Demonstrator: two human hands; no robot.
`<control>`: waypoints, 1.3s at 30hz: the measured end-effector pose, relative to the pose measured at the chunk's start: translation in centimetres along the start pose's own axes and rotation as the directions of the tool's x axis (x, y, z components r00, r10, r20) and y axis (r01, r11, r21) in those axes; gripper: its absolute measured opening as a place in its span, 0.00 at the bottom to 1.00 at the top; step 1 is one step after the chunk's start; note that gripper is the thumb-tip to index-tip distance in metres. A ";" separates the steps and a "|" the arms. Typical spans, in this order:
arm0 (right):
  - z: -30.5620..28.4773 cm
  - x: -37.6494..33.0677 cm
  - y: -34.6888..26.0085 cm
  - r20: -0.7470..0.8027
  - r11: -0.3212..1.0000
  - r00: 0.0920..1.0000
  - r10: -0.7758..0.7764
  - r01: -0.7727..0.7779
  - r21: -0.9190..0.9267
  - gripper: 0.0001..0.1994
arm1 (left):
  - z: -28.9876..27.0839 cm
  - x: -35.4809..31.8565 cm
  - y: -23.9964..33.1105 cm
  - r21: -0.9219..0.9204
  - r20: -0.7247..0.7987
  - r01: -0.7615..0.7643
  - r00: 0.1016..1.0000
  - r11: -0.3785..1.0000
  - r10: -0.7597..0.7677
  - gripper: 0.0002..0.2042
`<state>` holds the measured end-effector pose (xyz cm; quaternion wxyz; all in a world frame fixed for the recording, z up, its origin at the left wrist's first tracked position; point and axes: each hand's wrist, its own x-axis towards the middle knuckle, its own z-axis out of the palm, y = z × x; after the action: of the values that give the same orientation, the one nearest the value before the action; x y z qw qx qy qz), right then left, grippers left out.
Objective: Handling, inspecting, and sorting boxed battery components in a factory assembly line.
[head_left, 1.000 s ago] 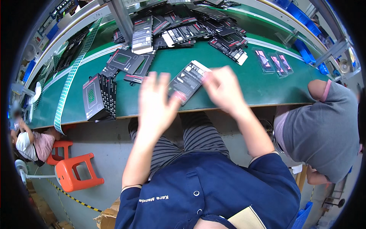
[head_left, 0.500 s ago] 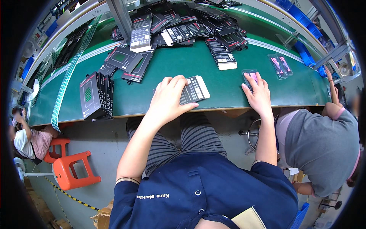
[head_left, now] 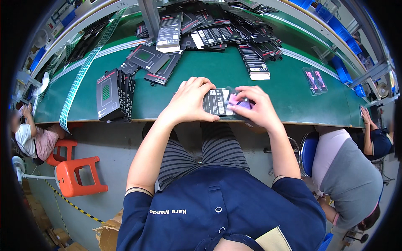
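My left hand grips a flat black-and-white cardboard box near the front edge of the green worktable, thumb on the near side and fingers on the far side. The box's right end has a white flap and seems open. My right hand pinches a small clear packet with pink and purple in it, held right at that end. Motion blurs the packet, so I cannot tell whether any of it is inside the box.
Two similar clear packets with pink lie further right. A heap of black boxes covers the table's back; a leaning row of boxes stands at left. A metal post rises behind. Orange stools and co-workers are at both sides.
My right hand has picked the packet up off the table and brought it left to the box's end. My left hand still grips the box. The view has shifted slightly.
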<state>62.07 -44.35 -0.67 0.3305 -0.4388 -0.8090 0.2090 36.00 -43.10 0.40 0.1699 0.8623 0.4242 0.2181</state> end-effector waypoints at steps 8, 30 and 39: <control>2.1 0.7 -0.3 -0.087 0.982 0.991 -0.106 0.118 0.149 0.10 | 0.6 0.0 -0.5 -0.030 0.010 -0.163 0.987 0.986 0.163 0.39; 6.3 5.3 -7.8 -0.368 0.428 0.905 0.212 0.253 0.868 0.08 | 0.3 1.0 4.8 -0.836 -0.546 -0.424 0.705 0.349 -0.452 0.05; 7.8 4.3 -6.3 -0.457 0.627 0.888 0.050 0.328 0.707 0.13 | 0.7 -0.2 2.0 -0.640 -0.699 -0.377 0.648 0.670 -0.303 0.08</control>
<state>51.20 -44.40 -0.59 0.6720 -0.2253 -0.5795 0.4022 37.57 -44.47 0.67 0.3053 0.5498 0.3075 0.7142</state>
